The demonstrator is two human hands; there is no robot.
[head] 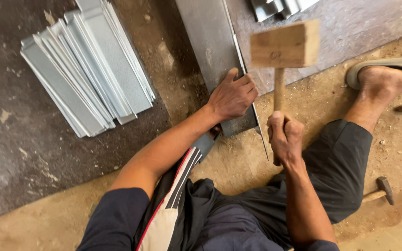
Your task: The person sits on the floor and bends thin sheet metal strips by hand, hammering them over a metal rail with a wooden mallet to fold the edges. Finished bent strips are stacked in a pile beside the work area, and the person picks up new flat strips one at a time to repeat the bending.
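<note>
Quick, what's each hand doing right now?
Left hand: open, pressing flat on the long grey metal sheet.
Right hand: closed around the raised square-headed wooden mallet.

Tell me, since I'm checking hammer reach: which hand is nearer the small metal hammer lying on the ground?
Right. The right hand, gripping the wooden mallet, is up and left of the small metal hammer. The left hand presses the metal sheet farther away.

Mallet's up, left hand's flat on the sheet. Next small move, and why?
Probably bring the wooden mallet down onto the edge of the metal sheet just beyond the left hand. The right hand grips the handle with the head raised and blurred, and the left hand presses the sheet flat beside the thin edge, fingers close to it, so the blow should land clear of them.
</note>
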